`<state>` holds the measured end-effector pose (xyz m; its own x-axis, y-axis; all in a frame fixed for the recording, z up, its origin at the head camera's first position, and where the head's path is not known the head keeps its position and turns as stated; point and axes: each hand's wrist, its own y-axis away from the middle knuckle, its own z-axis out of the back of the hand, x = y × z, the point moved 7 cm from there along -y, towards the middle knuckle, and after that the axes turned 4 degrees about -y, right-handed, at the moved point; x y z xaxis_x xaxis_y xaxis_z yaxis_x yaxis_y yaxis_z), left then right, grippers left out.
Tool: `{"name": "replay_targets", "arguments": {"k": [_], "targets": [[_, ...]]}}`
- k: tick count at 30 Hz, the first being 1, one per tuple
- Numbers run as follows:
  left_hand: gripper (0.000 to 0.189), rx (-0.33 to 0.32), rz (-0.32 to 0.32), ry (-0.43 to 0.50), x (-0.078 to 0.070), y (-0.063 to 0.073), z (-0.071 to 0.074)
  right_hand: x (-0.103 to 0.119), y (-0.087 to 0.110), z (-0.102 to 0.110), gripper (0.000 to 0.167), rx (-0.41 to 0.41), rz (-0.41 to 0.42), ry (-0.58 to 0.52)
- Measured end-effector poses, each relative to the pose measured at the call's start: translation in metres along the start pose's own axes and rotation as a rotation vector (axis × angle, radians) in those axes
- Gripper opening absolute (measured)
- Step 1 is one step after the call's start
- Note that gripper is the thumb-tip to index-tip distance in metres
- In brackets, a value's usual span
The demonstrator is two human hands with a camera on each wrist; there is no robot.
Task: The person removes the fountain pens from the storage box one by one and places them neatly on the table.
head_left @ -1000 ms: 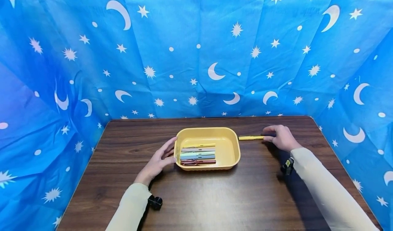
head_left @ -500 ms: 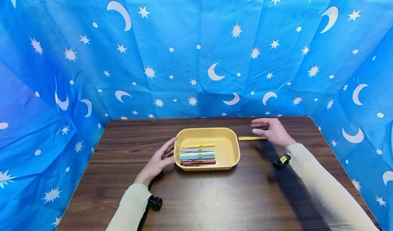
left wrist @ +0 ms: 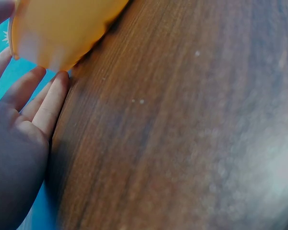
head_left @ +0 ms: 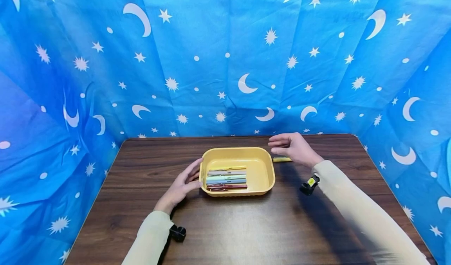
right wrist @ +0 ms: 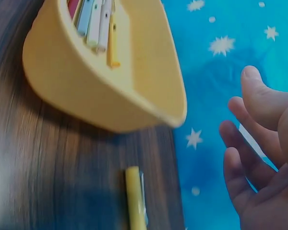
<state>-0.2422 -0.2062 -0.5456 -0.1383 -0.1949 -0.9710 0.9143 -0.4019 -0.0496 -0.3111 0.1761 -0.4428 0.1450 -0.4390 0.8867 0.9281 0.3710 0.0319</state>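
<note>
A yellow rectangular bin [head_left: 260, 190] stands on the table. Inside it, on the left, several pens [head_left: 227, 178] in yellow, pale, blue and dark red lie side by side. My left hand [head_left: 179, 186] touches the bin's left wall with extended fingers, as the left wrist view also shows. My right hand [head_left: 295, 149] hovers off the bin's right rear corner, holding nothing, its fingers extended and apart from the thumb. Under it a yellow pen [right wrist: 135, 199] with a clip lies on the table just right of the bin; in the head view the hand covers part of it.
The dark wood-grain table [head_left: 225, 226] carries the bin and loose pen. Blue cloth [head_left: 197, 73] with white moons and stars hangs behind and at both sides. Black wrist cameras [head_left: 178, 233] sit at both sleeve cuffs.
My right hand has let go of the yellow pen beside the bin, lifted, and moved left toward the bin's rear corner. My left hand and the bin stay in place.
</note>
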Motion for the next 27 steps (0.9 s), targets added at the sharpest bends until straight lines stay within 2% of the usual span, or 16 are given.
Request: {"name": "replay_targets", "arguments": {"k": [8,11,16,21,27], "targets": [[0.078,0.006,-0.022,-0.027,-0.001,0.001,0.0,0.029,-0.016,-0.021,0.037,0.031,0.016,-0.064],[0.078,0.009,-0.03,-0.026,-0.001,0.001,0.0,0.04,-0.023,-0.03,0.036,0.056,0.027,-0.111],[0.078,0.004,-0.035,-0.027,-0.001,0.002,0.0,0.052,-0.035,-0.048,0.034,0.108,0.046,-0.127],[0.078,-0.005,-0.032,-0.026,0.0,0.002,0.0,0.057,-0.047,-0.065,0.034,0.155,0.073,-0.101],[0.079,-0.006,-0.029,-0.017,-0.002,0.002,-0.001,0.05,-0.056,-0.08,0.033,0.187,0.066,-0.061]]}}
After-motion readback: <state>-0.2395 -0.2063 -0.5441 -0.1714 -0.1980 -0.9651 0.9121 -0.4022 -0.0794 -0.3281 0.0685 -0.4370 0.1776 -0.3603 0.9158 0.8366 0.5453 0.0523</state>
